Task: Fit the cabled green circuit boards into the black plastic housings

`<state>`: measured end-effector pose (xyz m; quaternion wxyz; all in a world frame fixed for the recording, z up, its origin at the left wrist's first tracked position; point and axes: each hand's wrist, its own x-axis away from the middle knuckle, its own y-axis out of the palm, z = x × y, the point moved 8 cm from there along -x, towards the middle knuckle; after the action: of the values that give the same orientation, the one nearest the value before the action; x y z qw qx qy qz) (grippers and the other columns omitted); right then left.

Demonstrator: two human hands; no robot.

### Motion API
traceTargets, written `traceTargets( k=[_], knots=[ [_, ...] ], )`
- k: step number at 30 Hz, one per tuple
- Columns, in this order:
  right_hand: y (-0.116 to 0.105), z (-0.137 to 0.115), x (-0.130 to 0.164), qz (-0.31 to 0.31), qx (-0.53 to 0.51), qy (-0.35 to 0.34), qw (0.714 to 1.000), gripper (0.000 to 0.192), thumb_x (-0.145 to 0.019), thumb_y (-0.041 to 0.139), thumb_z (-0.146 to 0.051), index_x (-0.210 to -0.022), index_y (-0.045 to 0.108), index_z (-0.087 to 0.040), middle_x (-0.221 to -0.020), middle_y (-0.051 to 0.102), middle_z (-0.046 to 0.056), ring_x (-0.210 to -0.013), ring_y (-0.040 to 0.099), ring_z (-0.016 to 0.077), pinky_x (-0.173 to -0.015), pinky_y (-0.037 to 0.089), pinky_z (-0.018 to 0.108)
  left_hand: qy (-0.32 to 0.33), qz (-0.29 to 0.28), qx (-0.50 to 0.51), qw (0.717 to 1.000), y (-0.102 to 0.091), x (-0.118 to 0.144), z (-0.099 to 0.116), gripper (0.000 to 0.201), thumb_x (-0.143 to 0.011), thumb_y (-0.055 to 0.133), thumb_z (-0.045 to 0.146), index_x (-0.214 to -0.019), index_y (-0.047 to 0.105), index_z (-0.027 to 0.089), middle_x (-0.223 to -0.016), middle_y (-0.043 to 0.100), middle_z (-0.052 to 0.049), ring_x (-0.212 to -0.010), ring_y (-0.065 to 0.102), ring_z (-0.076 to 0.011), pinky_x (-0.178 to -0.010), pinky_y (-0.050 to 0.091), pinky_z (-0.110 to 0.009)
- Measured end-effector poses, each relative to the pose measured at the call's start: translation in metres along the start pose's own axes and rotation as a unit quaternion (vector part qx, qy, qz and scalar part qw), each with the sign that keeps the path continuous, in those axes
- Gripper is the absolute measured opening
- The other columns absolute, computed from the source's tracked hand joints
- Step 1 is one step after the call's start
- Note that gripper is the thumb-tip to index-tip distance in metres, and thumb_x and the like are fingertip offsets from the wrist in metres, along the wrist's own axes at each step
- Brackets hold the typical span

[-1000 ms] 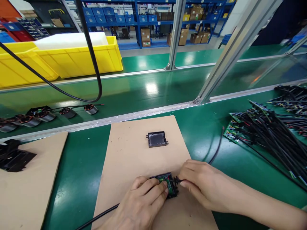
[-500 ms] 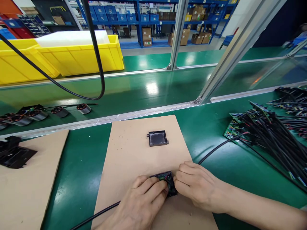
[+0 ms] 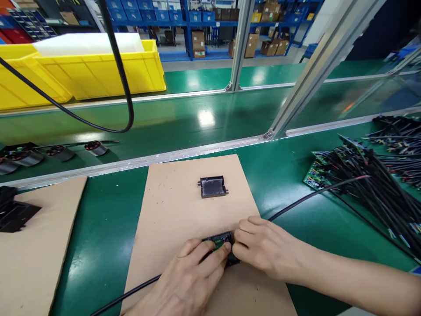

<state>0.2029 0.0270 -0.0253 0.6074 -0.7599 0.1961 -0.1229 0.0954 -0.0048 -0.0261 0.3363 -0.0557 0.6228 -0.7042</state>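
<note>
A small black plastic housing with a green circuit board [image 3: 219, 241] inside lies on the cardboard sheet [image 3: 171, 206]. My left hand [image 3: 197, 274] is closed over it, its fingers gripping the housing and one fingertip pressing on the board. At the housing's right end, my right hand [image 3: 258, 243] is closed with fingers pinched around a black cable [image 3: 292, 204] that comes out behind the knuckles; the fingertips are partly hidden. Another black cable [image 3: 140, 287] runs out to the left beneath my left hand. Farther up the cardboard rests a black plastic cover [image 3: 213, 187].
Circuit boards with black cables [image 3: 358, 184] are piled at right. Black plastic parts [image 3: 19, 213] lie on another cardboard sheet [image 3: 42, 263] at left. Motor cores [image 3: 96, 148] stand behind the metal rail. A black hose [image 3: 126, 96] hangs before yellow bins [image 3: 105, 74]; a metal post [image 3: 305, 83] slants up.
My left forefinger has shifted onto the board's right part. The right-hand cable now reaches farther over the pile. The whole view has shifted slightly; both hands stay at the housing.
</note>
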Motion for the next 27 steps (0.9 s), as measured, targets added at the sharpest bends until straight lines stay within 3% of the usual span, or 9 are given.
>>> traceTargets(
  k=[6,11,17,21,24,27],
  knots=[
    [0.005,0.008,0.002,-0.007,0.0,0.032,0.999,0.016,-0.097,0.043,-0.013,-0.088,0.054,-0.019,-0.088,0.051,0.004,-0.081,0.042,0.0179,-0.07,0.031,0.031,-0.019,-0.024,-0.009,0.999,-0.001,0.002,0.002,0.037,-0.087,0.048,0.012,-0.122,0.06,0.014,-0.125,0.066,-0.005,-0.105,0.057,-0.0198,-0.092,0.036,-0.034],
    [0.006,0.012,0.01,0.054,0.012,0.039,0.998,0.022,-0.096,0.038,-0.009,-0.09,0.058,-0.016,-0.086,0.052,0.005,-0.076,0.04,0.0178,-0.068,0.032,0.031,0.005,-0.007,-0.067,0.998,-0.012,-0.003,0.013,0.041,-0.09,0.038,0.007,-0.126,0.057,0.012,-0.131,0.063,-0.006,-0.113,0.056,-0.0187,-0.092,0.039,-0.032],
    [0.0,0.002,0.016,0.143,0.05,0.0,0.988,0.028,-0.099,0.036,-0.013,-0.092,0.063,-0.013,-0.079,0.055,0.005,-0.071,0.039,0.0182,-0.066,0.029,0.033,-0.031,-0.005,-0.122,0.992,0.003,-0.002,0.021,0.05,-0.087,0.03,0.0,-0.135,0.044,-0.004,-0.12,0.067,-0.016,-0.112,0.058,-0.021,-0.098,0.038,-0.034],
    [-0.001,0.001,0.015,0.138,0.036,-0.02,0.99,0.021,-0.094,0.042,-0.01,-0.086,0.061,-0.014,-0.075,0.053,0.004,-0.07,0.038,0.0179,-0.062,0.026,0.034,-0.044,-0.019,-0.118,0.992,0.011,-0.004,0.023,0.053,-0.086,0.031,0.0,-0.139,0.038,-0.008,-0.115,0.068,-0.02,-0.104,0.062,-0.0237,-0.09,0.042,-0.037],
    [0.007,0.007,0.015,0.114,0.019,0.004,0.993,0.017,-0.092,0.045,-0.01,-0.089,0.061,-0.015,-0.077,0.054,0.003,-0.072,0.04,0.0177,-0.063,0.026,0.034,-0.069,-0.023,-0.057,0.996,0.003,-0.009,0.018,0.065,-0.084,0.036,0.001,-0.148,0.025,-0.001,-0.116,0.068,-0.017,-0.095,0.064,-0.0231,-0.082,0.045,-0.037],
    [0.009,0.011,0.018,0.145,0.004,0.026,0.989,0.023,-0.094,0.04,-0.009,-0.098,0.063,-0.015,-0.08,0.056,0.004,-0.074,0.041,0.0179,-0.066,0.028,0.034,-0.109,-0.021,0.026,0.994,-0.013,-0.006,0.005,0.072,-0.083,0.041,0.003,-0.151,0.017,0.009,-0.127,0.064,-0.014,-0.099,0.061,-0.023,-0.084,0.046,-0.039]
  ],
)
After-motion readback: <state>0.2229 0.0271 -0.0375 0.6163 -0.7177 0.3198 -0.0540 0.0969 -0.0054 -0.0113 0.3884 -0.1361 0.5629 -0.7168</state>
